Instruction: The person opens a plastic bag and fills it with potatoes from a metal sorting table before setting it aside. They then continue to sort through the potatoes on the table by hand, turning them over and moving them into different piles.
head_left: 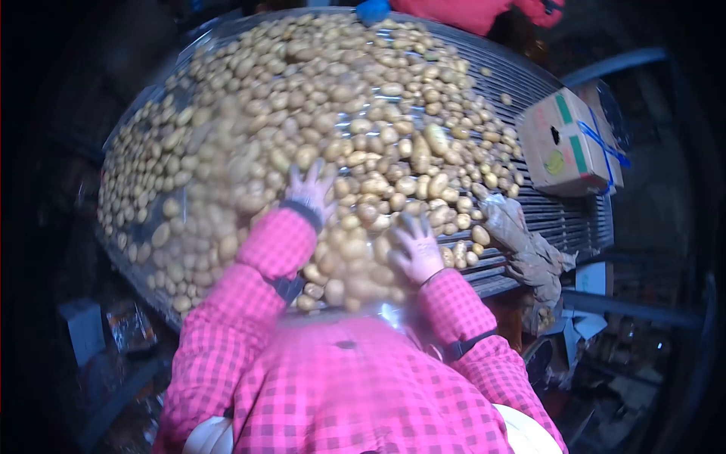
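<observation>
Potatoes (435,140) of many sizes lie heaped across a wide slatted table in front of me. My left hand (310,189) reaches over the middle of the heap, palm down and fingers spread, touching or just above the potatoes. Nearer the front edge, my right hand (416,251) rests among potatoes with its fingers apart. Neither hand has a potato gripped in it. Between my arms, the potatoes close to my body look hazy through a smear on the view.
On the table's right side stands a cardboard box (558,147) with blue straps. A crumpled, dirty bag (525,246) lies over the bare slats (560,227) near the right edge. At the far edge, another person's red sleeve (454,9) and blue glove (372,10) show.
</observation>
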A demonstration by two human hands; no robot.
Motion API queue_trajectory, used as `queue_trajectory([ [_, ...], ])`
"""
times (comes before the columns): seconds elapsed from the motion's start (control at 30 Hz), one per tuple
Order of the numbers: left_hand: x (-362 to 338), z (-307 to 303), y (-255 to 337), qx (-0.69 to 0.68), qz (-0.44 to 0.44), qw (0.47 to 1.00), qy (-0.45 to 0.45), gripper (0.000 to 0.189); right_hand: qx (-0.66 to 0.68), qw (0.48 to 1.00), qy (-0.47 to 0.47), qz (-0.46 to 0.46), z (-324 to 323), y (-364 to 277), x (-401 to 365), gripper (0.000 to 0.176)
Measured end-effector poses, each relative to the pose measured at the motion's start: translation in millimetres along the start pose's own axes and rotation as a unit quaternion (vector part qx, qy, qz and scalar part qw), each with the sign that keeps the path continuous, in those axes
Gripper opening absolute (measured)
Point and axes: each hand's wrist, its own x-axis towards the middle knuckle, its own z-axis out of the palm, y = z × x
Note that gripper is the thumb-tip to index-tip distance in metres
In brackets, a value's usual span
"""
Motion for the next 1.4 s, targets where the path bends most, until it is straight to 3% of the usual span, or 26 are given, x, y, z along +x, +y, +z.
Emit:
queue_trajectory([
  [0.07,-4,13,-5,-0.006,0.003,1.000,0.007,0.054,0.064,0.997,-0.012,-0.027,-11,-4,-8,0.048],
  [0.17,-9,25,-24,-0.079,0.039,0.992,0.086,0.045,0.117,0.993,-0.005,0.029,-28,20,-3,0.041],
  [0.27,-13,25,-28,-0.110,0.022,0.989,0.093,0.046,0.064,0.980,0.168,0.088,-35,61,23,0.030],
  [0.33,-13,39,-33,-0.098,0.006,0.987,0.125,0.051,0.008,0.956,0.212,0.204,-35,98,40,0.037],
  [0.4,-12,43,-30,-0.083,0.000,0.988,0.129,0.052,0.045,0.937,0.132,0.320,-50,108,68,0.067],
  [0.47,-11,40,-21,-0.060,-0.034,0.989,0.134,0.051,0.019,0.952,0.096,0.290,-38,107,103,0.071],
  [0.5,-9,40,-20,-0.057,-0.034,0.989,0.133,0.051,-0.008,0.941,0.132,0.312,-20,99,122,0.070],
  [0.57,-10,40,-20,-0.054,-0.042,0.988,0.135,0.050,0.027,0.958,0.055,0.281,-34,81,133,0.068],
  [0.7,-11,40,-15,-0.049,-0.060,0.987,0.141,0.048,-0.009,0.993,0.031,0.117,-28,61,106,0.060],
  [0.77,-11,35,-10,-0.055,-0.071,0.986,0.141,0.048,-0.064,0.997,-0.022,-0.030,-31,50,80,0.060],
  [0.83,-9,35,-6,-0.062,-0.084,0.985,0.139,0.048,0.086,0.990,-0.043,-0.099,-42,65,49,0.062],
  [0.9,-11,38,-9,-0.054,-0.092,0.985,0.138,0.049,0.159,0.986,0.041,0.005,-79,105,20,0.049],
  [0.93,-11,44,-13,-0.043,-0.073,0.984,0.158,0.050,0.065,0.994,0.083,0.042,-80,149,1,0.052],
  [0.97,-11,41,-10,-0.053,-0.077,0.984,0.155,0.051,0.001,0.981,-0.031,0.190,-140,135,-10,0.056],
  [1.03,-12,41,-7,-0.043,-0.096,0.983,0.150,0.051,-0.258,0.931,-0.002,0.257,-122,198,-60,0.069],
  [1.07,-11,42,-8,-0.043,-0.099,0.983,0.152,0.051,-0.232,0.914,-0.094,0.320,-114,217,-73,0.068],
  [1.17,-10,47,-10,-0.033,-0.111,0.982,0.151,0.051,-0.009,0.911,-0.036,0.410,-117,269,-71,0.054],
  [1.23,-12,47,-11,-0.021,-0.117,0.985,0.124,0.056,0.041,0.902,0.120,0.412,-134,293,-50,0.050],
  [1.3,-12,50,-11,-0.016,-0.117,0.984,0.131,0.055,-0.006,0.918,0.204,0.341,-130,323,-16,0.051],
  [1.4,-11,54,-13,-0.028,-0.111,0.979,0.167,0.052,0.024,0.940,0.197,0.276,-92,380,71,0.052],
])
